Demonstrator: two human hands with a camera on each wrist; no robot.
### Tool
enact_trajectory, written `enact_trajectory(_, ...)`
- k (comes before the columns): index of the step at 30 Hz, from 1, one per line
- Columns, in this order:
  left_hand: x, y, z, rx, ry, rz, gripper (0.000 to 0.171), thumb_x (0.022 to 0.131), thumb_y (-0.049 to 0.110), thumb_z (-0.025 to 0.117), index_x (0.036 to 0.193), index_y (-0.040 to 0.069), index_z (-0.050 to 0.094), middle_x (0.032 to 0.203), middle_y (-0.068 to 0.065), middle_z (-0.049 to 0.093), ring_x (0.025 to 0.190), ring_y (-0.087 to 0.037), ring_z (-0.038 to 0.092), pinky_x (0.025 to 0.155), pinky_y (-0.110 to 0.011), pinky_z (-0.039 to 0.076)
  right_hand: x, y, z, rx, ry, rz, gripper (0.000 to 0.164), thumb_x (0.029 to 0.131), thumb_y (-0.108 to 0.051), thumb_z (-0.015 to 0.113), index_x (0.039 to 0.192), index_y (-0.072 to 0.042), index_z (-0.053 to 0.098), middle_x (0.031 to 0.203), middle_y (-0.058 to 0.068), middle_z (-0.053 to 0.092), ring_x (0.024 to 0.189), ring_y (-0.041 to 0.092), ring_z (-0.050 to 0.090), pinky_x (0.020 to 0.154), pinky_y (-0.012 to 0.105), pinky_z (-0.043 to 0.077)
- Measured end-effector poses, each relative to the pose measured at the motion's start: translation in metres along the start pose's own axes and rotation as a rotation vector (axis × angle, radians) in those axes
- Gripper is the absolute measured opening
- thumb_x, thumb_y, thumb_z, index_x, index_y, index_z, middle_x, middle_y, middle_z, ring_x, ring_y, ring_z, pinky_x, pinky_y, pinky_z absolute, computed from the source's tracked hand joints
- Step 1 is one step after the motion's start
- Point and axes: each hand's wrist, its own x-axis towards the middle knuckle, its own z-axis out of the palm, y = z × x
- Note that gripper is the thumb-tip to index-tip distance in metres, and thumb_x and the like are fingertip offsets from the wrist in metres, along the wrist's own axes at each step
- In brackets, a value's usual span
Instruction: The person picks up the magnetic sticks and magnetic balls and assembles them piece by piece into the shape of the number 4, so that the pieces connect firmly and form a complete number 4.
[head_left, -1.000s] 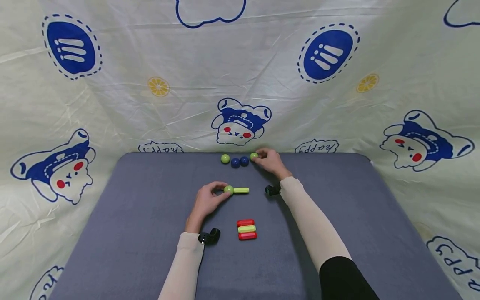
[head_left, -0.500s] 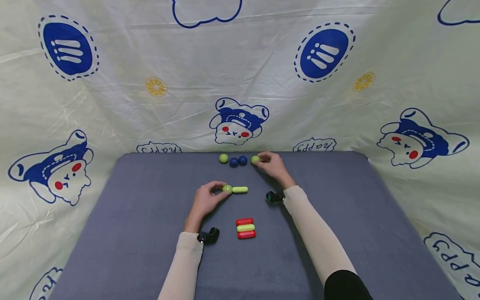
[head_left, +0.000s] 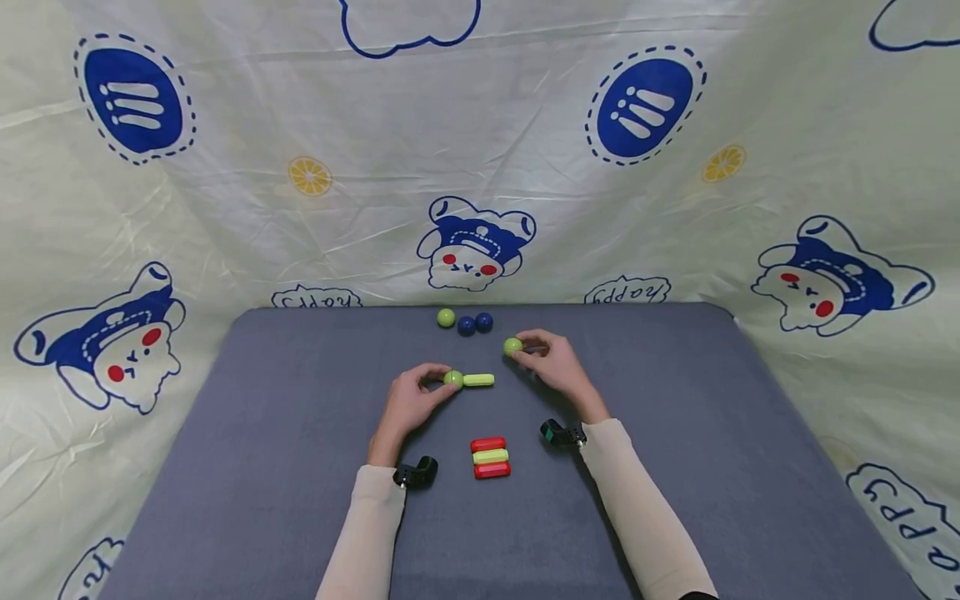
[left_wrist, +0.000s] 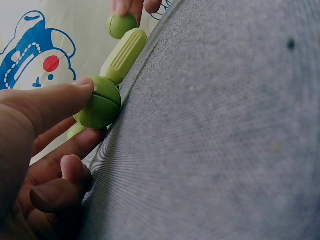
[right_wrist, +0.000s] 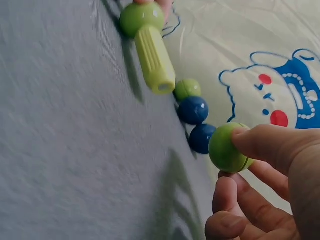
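My left hand (head_left: 412, 402) pinches a green ball (left_wrist: 102, 107) between thumb and fingers. A yellow-green ribbed stick (head_left: 478, 380) is joined to that ball and points right; its far end shows a small round spot in the right wrist view. My right hand (head_left: 553, 367) pinches another green ball (right_wrist: 229, 149) by thumb and fingertips, a little to the right of and behind the stick's free end. A seam line runs around this ball.
At the table's back edge sit a green ball (head_left: 446, 317) and two blue balls, the left one (head_left: 466, 326) touching the right one (head_left: 483, 322). Nearer, a red stick (head_left: 488, 444), a yellow-green stick (head_left: 491, 457) and another red stick (head_left: 492, 471) lie side by side on the grey table (head_left: 300, 500).
My right hand has drawn the green ball away from the row at the back, toward me and closer to the stick. The left hand holds its place.
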Motion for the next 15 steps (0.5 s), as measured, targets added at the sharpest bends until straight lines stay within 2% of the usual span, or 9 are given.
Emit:
enact_trajectory(8, 0.000, 0.000, 0.000, 0.007, 0.001, -0.006, 0.029, 0.091, 0.029, 0.081, 0.117, 0.016, 0.076, 0.112, -0.005, 0.076, 0.067, -0.011, 0.053, 0.062, -0.025, 0.042, -0.021, -0.003, 0.004, 0.021, -0.017, 0.003, 0.040, 0.095, -0.020, 0.076, 0.130, -0.005, 0.067, 0.123, 0.019, 0.069, 0.083, 0.017, 0.066, 0.069, 0.028, 0.053)
enact_trajectory(15, -0.001, 0.001, 0.000, 0.008, -0.003, -0.002, 0.030, 0.091, 0.029, 0.081, 0.117, 0.016, 0.076, 0.112, -0.004, 0.075, 0.067, -0.011, 0.053, 0.063, -0.024, 0.042, -0.028, -0.003, 0.006, 0.043, -0.044, 0.007, 0.038, 0.094, -0.019, 0.077, 0.128, -0.004, 0.068, 0.123, 0.020, 0.069, 0.083, 0.018, 0.067, 0.069, 0.027, 0.053)
